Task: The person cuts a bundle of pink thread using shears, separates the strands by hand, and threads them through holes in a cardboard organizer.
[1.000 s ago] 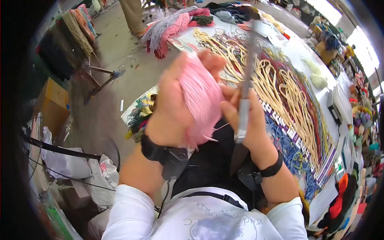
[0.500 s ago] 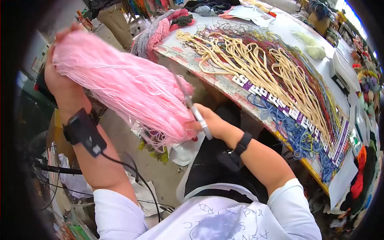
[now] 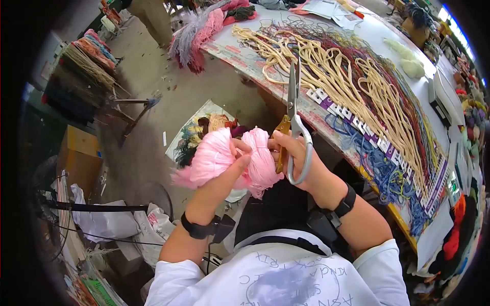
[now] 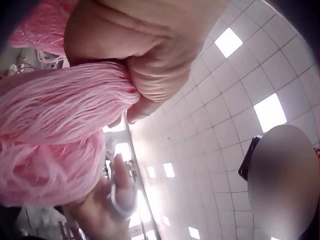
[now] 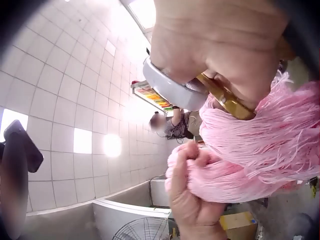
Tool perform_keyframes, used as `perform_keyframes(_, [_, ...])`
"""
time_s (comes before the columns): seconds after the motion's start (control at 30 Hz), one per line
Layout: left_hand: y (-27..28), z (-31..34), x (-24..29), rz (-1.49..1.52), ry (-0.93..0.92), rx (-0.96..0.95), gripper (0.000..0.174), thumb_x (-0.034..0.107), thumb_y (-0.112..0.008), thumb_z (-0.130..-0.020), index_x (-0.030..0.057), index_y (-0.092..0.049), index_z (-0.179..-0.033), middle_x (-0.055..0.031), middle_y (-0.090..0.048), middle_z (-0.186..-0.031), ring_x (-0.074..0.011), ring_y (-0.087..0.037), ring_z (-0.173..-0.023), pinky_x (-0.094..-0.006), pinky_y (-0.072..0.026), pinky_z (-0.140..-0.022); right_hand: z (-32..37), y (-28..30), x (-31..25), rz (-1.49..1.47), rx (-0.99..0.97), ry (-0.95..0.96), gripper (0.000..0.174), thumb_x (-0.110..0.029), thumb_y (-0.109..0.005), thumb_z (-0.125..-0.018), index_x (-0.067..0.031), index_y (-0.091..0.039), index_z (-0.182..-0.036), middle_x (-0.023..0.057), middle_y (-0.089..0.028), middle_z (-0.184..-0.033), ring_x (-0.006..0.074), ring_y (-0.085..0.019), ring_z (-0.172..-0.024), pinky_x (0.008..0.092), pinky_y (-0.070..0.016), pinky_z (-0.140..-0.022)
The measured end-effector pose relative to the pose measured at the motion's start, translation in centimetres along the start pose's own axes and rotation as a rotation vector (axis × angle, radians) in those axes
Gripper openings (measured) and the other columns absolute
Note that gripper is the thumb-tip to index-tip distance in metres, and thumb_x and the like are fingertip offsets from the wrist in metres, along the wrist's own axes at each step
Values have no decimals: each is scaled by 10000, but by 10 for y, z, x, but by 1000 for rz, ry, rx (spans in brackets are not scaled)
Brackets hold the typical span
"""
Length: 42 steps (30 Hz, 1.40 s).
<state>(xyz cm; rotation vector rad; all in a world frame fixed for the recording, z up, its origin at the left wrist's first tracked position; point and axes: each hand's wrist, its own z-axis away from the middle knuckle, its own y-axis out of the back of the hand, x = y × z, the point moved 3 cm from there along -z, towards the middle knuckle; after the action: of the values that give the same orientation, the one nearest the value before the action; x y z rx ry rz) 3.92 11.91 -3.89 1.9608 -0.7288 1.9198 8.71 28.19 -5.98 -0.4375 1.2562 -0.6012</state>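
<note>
A pink yarn hank (image 3: 212,155) is bunched in front of the torso in two loose lobes. My left hand (image 3: 228,179) grips it, fingers and thumb curled round the strands between the lobes. Scissors (image 3: 292,99) are in my right hand (image 3: 315,171), blades pointing away from the body. In the right wrist view the scissors' grey handle loop (image 5: 172,92) and a gold-brown part (image 5: 230,102) show under the palm. The right fingertips are at the right-hand lobe, and the yarn partly hides them.
To the right a long table (image 3: 224,48) carries cream cords (image 3: 326,66), coloured threads and blue yarn (image 3: 352,143). Pink and grey hanks (image 3: 204,30) hang over its far corner. A cardboard box (image 3: 81,155) and white bags (image 3: 104,224) sit on the floor at left. Another person's legs (image 3: 153,20) are at the back.
Half a second ago my left hand held the hank stretched far up to the left. Now both hands are close together, and the hank is folded between them. The scissors remain in my right hand.
</note>
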Motion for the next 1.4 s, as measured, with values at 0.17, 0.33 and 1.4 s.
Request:
perform_keyframes(0.17, [-9, 6, 8, -265, -93, 6, 92, 17, -602, -843, 45, -542, -907, 3, -532, -823, -65, -476, -729, -218, -416, -676, 13, -6, -5, 14, 125, 21, 120, -177, -581, -859, -59, -560, -866, -28, -480, -621, 50, -436, -517, 201, -331, -437])
perform_keyframes(0.33, [-10, 7, -12, -250, -69, 13, 78, 14, -602, -836, 42, -550, -886, -5, -521, -821, -97, -478, -755, -249, -416, -713, 19, 4, -6, -11, 23, -2, 294, -285, -590, -882, -8, -534, -964, 132, -638, -925, 172, -635, -755, 275, -519, -637])
perform_keyframes(1.4, [36, -21, 16, -550, -153, 172, 113, 12, -642, -835, 30, -577, -925, 12, -572, -876, -71, -519, -813, -238, -428, -773, 67, 23, 23, 414, -462, -501, 685, -617, -348, -909, 34, -561, -941, 21, -474, -587, 124, -508, -521, 266, -437, -479])
